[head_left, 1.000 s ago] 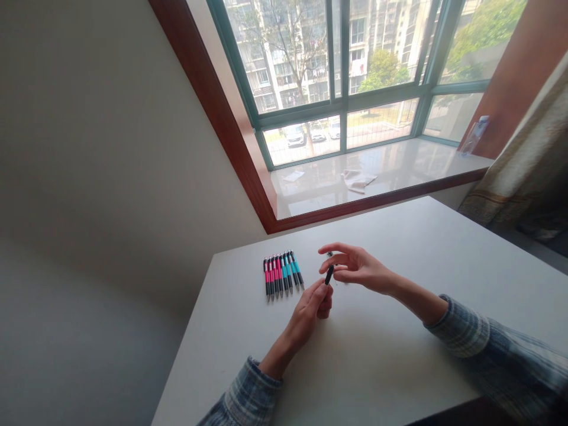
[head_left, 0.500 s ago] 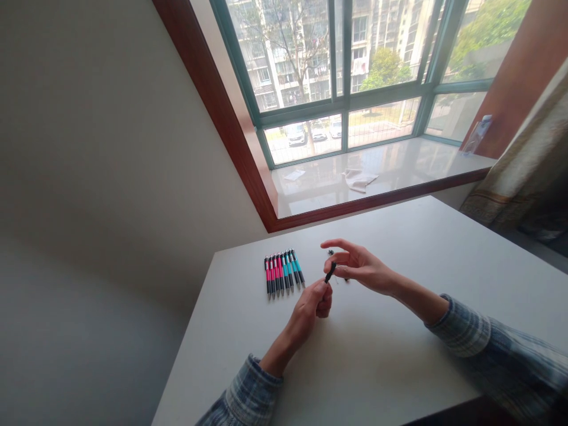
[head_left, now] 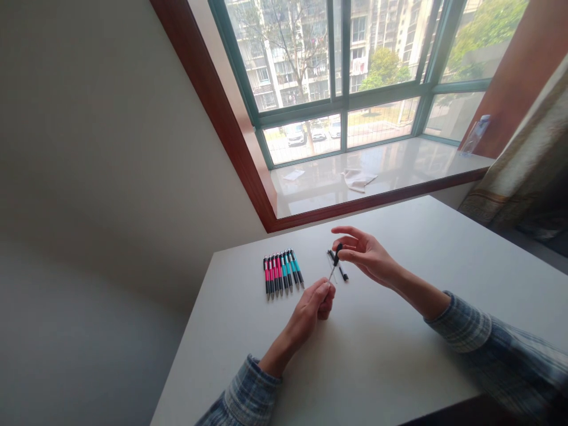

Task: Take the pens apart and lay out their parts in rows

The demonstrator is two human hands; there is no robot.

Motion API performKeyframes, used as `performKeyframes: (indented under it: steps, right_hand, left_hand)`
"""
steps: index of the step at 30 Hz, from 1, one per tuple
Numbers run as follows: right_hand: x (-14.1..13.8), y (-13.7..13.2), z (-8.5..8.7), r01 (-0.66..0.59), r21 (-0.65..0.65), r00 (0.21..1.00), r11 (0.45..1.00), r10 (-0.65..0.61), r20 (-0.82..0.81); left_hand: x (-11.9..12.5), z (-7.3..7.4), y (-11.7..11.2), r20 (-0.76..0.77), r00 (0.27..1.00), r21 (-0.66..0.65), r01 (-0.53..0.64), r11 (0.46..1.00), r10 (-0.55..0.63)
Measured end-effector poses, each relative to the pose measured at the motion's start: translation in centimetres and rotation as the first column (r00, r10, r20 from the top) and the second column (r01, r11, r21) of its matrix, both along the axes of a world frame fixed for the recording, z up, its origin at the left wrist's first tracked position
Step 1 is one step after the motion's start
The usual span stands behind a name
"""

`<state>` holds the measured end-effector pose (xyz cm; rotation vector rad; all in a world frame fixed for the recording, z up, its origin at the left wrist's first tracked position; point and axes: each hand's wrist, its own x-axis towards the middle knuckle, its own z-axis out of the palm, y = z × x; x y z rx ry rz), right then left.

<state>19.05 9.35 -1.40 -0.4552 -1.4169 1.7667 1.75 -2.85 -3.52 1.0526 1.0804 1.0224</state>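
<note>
My left hand (head_left: 316, 300) is closed in a pinch on a thin pen refill (head_left: 332, 273), which sticks up from its fingertips. The thumb and forefinger of my right hand (head_left: 366, 255) grip a short black pen part (head_left: 338, 252) at the refill's upper end; its other fingers are extended. Whether the refill still sits inside the black part I cannot tell. Behind the hands, a slim black pen piece (head_left: 344, 273) and other small thin parts lie on the table. To the left is a neat row of several pink and teal pens (head_left: 283, 273) with black grips.
The white table (head_left: 377, 367) meets a wall on the left and a windowsill (head_left: 310, 198) at the back. A crumpled cloth (head_left: 358, 180) and a white paper (head_left: 293, 175) lie on the sill. A clear bottle (head_left: 475, 136) stands at its right end, near a curtain (head_left: 510, 160).
My right hand has moved up and away from my left with the black part, exposing the thin refill between them. Pen pieces behind the hands show more. My left hand has hardly moved.
</note>
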Motion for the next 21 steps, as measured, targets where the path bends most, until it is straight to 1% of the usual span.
performKeyframes:
  steps: [5,8,11,13,15,17,19,21]
  right_hand:
    - [0.1,0.2,0.2,0.067,-0.042,0.998,0.997,-0.068,-0.018]
    - [0.3,0.7,-0.1,0.115,-0.088,0.992,0.989,-0.119,-0.039]
    - [0.7,1.3,-0.4,0.122,-0.131,0.988,0.984,-0.133,-0.083]
    - [0.9,1.6,-0.6,0.128,-0.13,0.986,0.983,-0.14,-0.089]
    - [1.0,1.8,-0.7,0.163,-0.101,0.985,0.981,-0.168,-0.046]
    - [1.0,2.0,-0.8,0.212,-0.036,0.977,0.977,-0.212,0.028]
    - [1.0,2.4,-1.1,0.262,0.063,0.958,0.963,-0.268,0.106]
    - [1.2,2.9,-1.4,0.313,0.179,0.921,0.933,-0.344,0.183]
  left_hand:
    - [-0.1,-0.2,0.0,0.031,0.999,0.024,0.011,1.0,-0.012]
    - [-0.2,-0.4,-0.3,0.044,0.999,0.08,-0.027,0.996,0.024]
    - [-0.5,-0.6,-0.5,0.092,0.994,0.148,-0.071,0.986,0.058]
    - [-0.6,-0.9,-0.6,0.135,0.989,0.173,-0.083,0.981,0.06]
    - [-0.7,-1.0,-0.5,0.17,0.983,0.185,-0.101,0.978,0.069]
    - [-0.7,-1.0,-0.3,0.189,0.978,0.188,-0.128,0.974,0.092]
    - [-0.6,-0.9,-0.2,0.191,0.975,0.186,-0.146,0.971,0.11]
    - [-0.6,-0.7,-0.1,0.195,0.974,0.184,-0.155,0.971,0.118]
